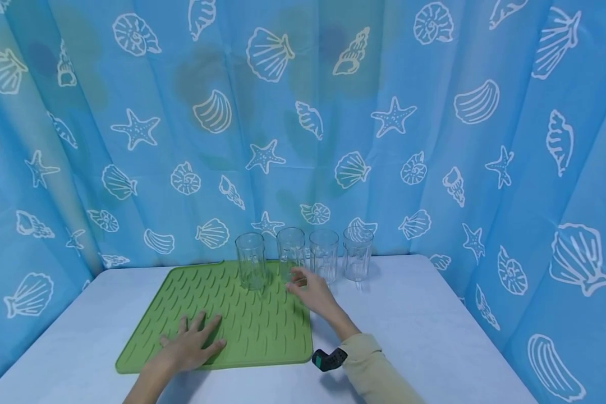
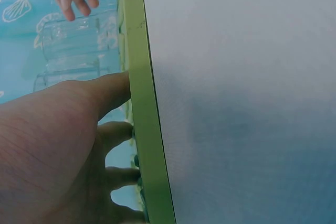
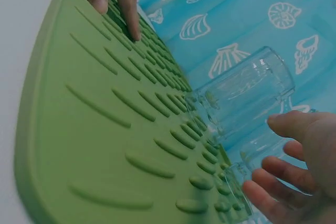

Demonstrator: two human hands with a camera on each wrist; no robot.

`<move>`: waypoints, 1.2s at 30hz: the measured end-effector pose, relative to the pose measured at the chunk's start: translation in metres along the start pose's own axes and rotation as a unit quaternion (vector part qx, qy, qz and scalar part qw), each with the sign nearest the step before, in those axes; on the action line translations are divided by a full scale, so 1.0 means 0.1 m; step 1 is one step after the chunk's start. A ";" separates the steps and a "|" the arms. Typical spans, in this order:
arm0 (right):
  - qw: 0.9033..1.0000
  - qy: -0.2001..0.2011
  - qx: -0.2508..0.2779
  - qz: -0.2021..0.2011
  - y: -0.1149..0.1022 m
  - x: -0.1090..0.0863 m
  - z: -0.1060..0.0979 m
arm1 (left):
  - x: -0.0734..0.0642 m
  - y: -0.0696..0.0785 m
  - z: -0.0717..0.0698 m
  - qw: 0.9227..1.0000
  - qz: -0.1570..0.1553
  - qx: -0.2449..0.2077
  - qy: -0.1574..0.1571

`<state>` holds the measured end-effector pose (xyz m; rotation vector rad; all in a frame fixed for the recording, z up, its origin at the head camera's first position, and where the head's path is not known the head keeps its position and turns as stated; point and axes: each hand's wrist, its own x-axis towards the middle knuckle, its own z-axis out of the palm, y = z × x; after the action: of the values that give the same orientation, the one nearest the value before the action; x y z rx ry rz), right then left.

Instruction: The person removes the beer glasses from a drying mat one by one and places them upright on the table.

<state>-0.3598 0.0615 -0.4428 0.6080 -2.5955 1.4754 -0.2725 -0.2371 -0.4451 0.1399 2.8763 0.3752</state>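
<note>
My left hand [image 1: 187, 348] rests with spread fingers on the front left of a ribbed green drying mat [image 1: 232, 359]. In the left wrist view, its thumb and fingers lie over the mat's rim [image 2: 140, 77]. My right hand [image 1: 310, 292] is at the mat's back right, fingers loosely bent and apart, beside a clear glass mug [image 1: 289, 247]. In the right wrist view nothing shows between those fingers [image 3: 283, 174]. Another glass mug [image 1: 251, 261] stands upright on the mat, left of the right hand. Whether the right fingertips touch glass is hard to tell.
Two more glass mugs, one [image 1: 324, 252] just behind the right hand and one [image 1: 358, 255] farther right, stand on the white tabletop [image 1: 424, 331]. A blue curtain [image 1: 303, 140] with white shells hangs behind. A black wrist device [image 1: 329, 359] sits by the right sleeve.
</note>
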 end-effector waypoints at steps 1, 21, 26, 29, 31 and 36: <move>1.000 0.004 -0.001 -0.002 -0.01 0.01 0.01 | 0.00 0.00 0.00 1.000 0.000 0.001 0.000; 0.994 0.087 0.064 -0.012 -0.07 0.20 0.12 | 0.03 0.01 0.01 1.000 -0.006 0.007 -0.001; 0.993 0.098 0.053 -0.027 -0.08 0.20 0.13 | 0.02 0.03 0.00 1.000 -0.007 0.003 0.001; 0.994 0.090 0.053 -0.032 -0.09 0.19 0.12 | 0.01 0.03 0.00 1.000 -0.008 0.003 0.003; 0.994 0.082 0.055 -0.036 -0.10 0.18 0.10 | 0.01 0.03 0.01 1.000 -0.007 0.003 0.005; 0.994 0.058 0.074 -0.048 -0.14 0.12 0.05 | 0.01 0.03 0.01 1.000 -0.008 0.002 0.005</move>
<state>-0.3650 0.0473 -0.4306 0.6318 -2.3518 1.6297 -0.2730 -0.2343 -0.4455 0.1169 2.8857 0.3679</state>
